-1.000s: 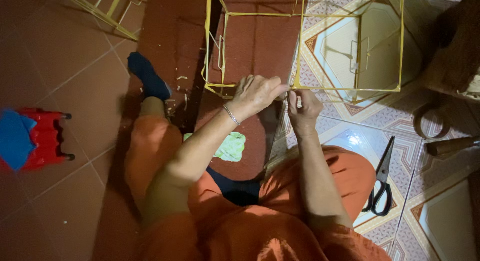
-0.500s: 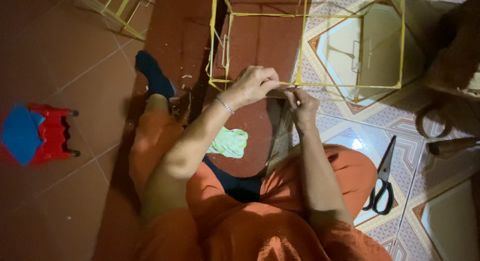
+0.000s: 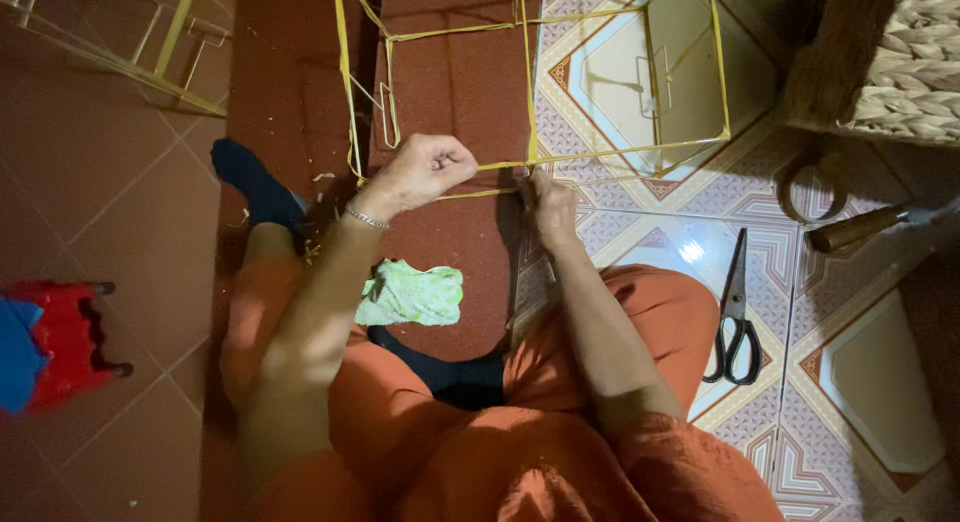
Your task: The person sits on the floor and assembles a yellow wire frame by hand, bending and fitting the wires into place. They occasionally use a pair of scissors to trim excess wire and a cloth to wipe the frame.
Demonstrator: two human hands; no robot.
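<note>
I sit on the floor in orange clothes with a yellow cane frame [image 3: 620, 154], box-shaped, in front of my knees. My left hand [image 3: 425, 170], a thin bracelet at its wrist, is closed on a yellow cane strip [image 3: 495, 167] that runs along the frame's near edge. My right hand [image 3: 550, 204] pinches the same strip at a joint where an upright bar meets that edge. The two hands are about a hand's width apart.
Black scissors [image 3: 733, 322] lie shut on the patterned tiles to my right. A green cloth [image 3: 410, 294] sits between my legs. A woven basket [image 3: 915, 57] stands at the top right, a wooden-handled tool [image 3: 860, 227] below it. A red stool [image 3: 60, 337] is far left, another cane frame [image 3: 160, 47] top left.
My left hand has drawn away to the left along the strip, so the hands are now apart. The camera view has shifted slightly.
</note>
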